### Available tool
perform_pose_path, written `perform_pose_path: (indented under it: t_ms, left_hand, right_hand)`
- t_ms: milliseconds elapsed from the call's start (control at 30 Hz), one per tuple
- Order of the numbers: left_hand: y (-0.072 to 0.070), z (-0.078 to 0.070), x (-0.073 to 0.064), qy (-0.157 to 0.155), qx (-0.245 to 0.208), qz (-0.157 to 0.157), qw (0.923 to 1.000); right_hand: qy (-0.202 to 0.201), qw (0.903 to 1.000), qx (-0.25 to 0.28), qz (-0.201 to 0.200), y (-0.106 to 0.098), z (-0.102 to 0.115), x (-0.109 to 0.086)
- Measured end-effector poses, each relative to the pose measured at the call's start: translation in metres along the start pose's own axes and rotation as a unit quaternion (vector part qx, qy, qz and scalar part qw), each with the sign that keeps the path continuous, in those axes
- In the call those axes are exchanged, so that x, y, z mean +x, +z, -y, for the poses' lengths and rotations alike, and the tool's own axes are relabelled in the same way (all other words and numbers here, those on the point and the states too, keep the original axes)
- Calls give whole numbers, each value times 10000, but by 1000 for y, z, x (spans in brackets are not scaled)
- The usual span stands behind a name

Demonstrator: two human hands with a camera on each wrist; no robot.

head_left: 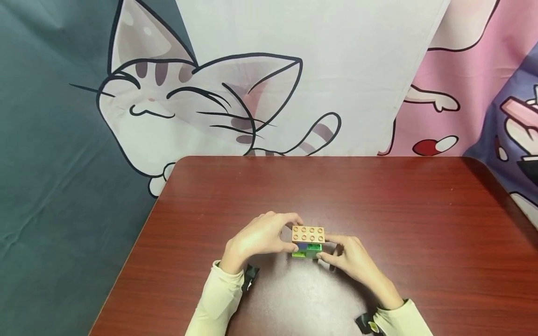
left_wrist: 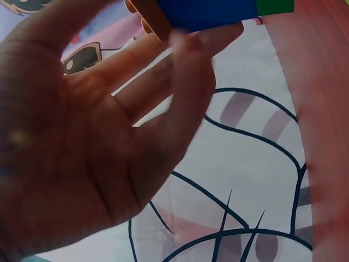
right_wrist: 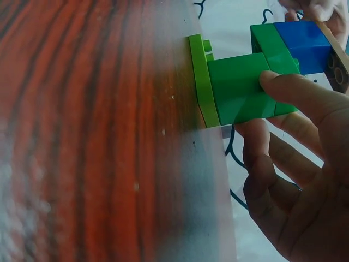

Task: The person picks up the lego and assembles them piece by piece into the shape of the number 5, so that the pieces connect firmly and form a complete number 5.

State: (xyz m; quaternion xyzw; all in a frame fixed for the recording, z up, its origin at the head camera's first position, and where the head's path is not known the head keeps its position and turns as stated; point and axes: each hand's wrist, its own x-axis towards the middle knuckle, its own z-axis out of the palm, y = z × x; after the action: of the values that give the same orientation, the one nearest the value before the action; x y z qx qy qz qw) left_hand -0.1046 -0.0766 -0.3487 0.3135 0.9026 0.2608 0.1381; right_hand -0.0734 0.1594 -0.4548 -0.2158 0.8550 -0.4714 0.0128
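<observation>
A small stack of toy building bricks stands at the middle of the table in the head view. On top is an orange-tan brick (head_left: 308,234) with studs facing up; below it sits a blue brick (right_wrist: 304,46). Under those come green bricks (right_wrist: 240,87), and a thin lime-green plate (right_wrist: 202,82) forms the bottom, right at the tabletop. My left hand (head_left: 262,237) holds the upper part from the left, thumb in front at the blue brick and fingers partly hidden behind. From the right, my right hand (head_left: 357,260) grips the green bricks, its thumb flat on one face.
The reddish-brown wooden table (head_left: 201,214) extends around both hands. Behind its far edge hangs a cloth backdrop (head_left: 357,70) printed with a cartoon cat. Black straps (head_left: 251,276) sit at both wrists below pale sleeves.
</observation>
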Motion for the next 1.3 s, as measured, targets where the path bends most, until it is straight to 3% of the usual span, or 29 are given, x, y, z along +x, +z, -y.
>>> perform_pose_path:
  t_ms: [167,367,500,600,700,800,867,967,1067,1300]
  left_hand:
    - [-4,-2,-6,248,-133,-285,9992]
    - [-3,-3,-11,49,134,-617,9980]
    - [-3,0,-20,-113,1,-874,9961]
    - [-5,3,-29,-234,-223,-1109,9933]
    - [-7,8,-38,-258,-264,-1392,9896]
    - [-8,15,-47,-46,72,-1640,9864]
    - [-7,19,-50,218,657,-1731,9825]
    - [-1,25,-52,675,1922,-1716,9639]
    - [10,32,-51,992,2971,-1623,9357]
    - [32,48,-41,1215,4033,-1293,8977]
  right_hand:
    - [-187,9997,-91,-90,1,0,1]
    - [-180,9991,-337,-182,2,-1,0]
    - [-111,9967,-791,112,-3,5,-2]
    - [-24,9905,-1354,257,-12,12,-7]
    - [-83,9828,-1843,46,-24,21,-14]
    - [-542,9714,-2290,-304,-35,29,-19]
    - [-958,9609,-2559,-459,-41,31,-22]
    - [-1552,9460,-2810,-442,-44,32,-27]
    - [-1874,9351,-2996,-263,-41,30,-28]
    - [-1915,9102,-3669,-183,-22,22,-22]
